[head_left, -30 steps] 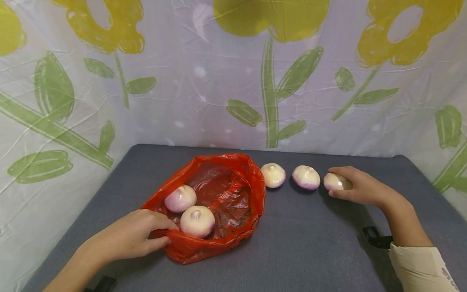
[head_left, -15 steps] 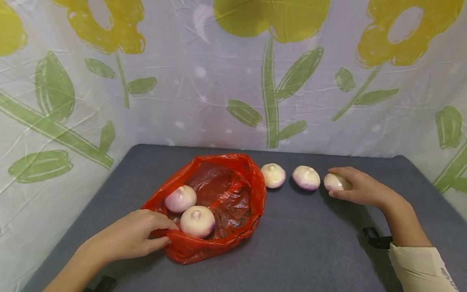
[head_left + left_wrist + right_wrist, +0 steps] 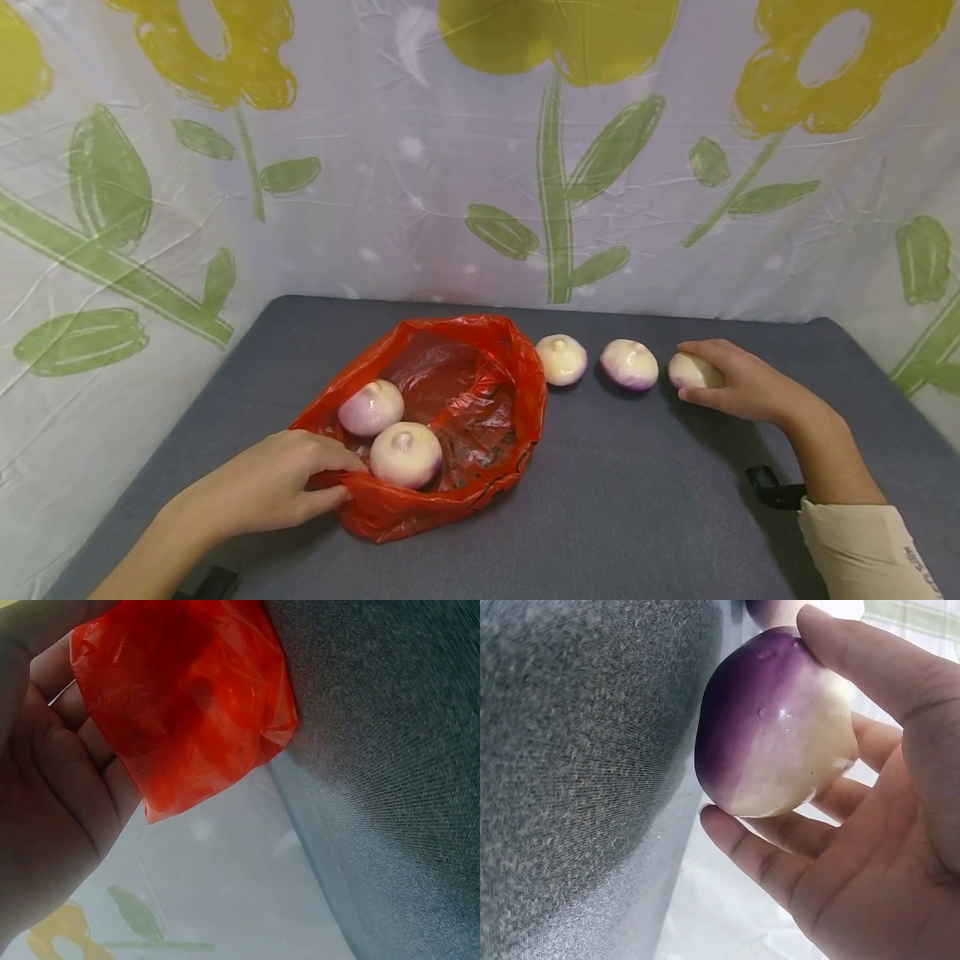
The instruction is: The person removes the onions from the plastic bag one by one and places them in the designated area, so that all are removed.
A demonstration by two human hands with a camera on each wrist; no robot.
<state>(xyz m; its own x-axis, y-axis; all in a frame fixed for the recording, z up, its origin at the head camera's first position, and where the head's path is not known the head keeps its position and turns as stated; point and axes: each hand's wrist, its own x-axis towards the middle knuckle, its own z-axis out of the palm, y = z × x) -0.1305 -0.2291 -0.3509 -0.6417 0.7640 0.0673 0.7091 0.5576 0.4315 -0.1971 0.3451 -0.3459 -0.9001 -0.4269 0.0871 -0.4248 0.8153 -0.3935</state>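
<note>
On the left in the head view, my left hand (image 3: 273,479) pinches the near-left rim of a red plastic bag (image 3: 405,510), which stands wide-mouthed. Inside the bag sit two turnips, a rear turnip (image 3: 371,408) and a front turnip (image 3: 407,455). My right hand (image 3: 746,383) grips another purple-and-white turnip (image 3: 693,372) at the far right of a row. In the right wrist view, thumb and fingers curve round that turnip (image 3: 776,727), its purple side toward the table. The left wrist view shows bag plastic (image 3: 180,705) between thumb and fingers.
Two more turnips lie between the bag and my right hand: one turnip (image 3: 562,360) close against the bag's right rim, another turnip (image 3: 629,365) beside the gripped one. The grey cloth-covered table (image 3: 630,508) ends at a flower-printed curtain (image 3: 420,208) behind and on both sides.
My right hand and the turnip in it have shifted very slightly to the right. The left hand, bag and other turnips have stayed put.
</note>
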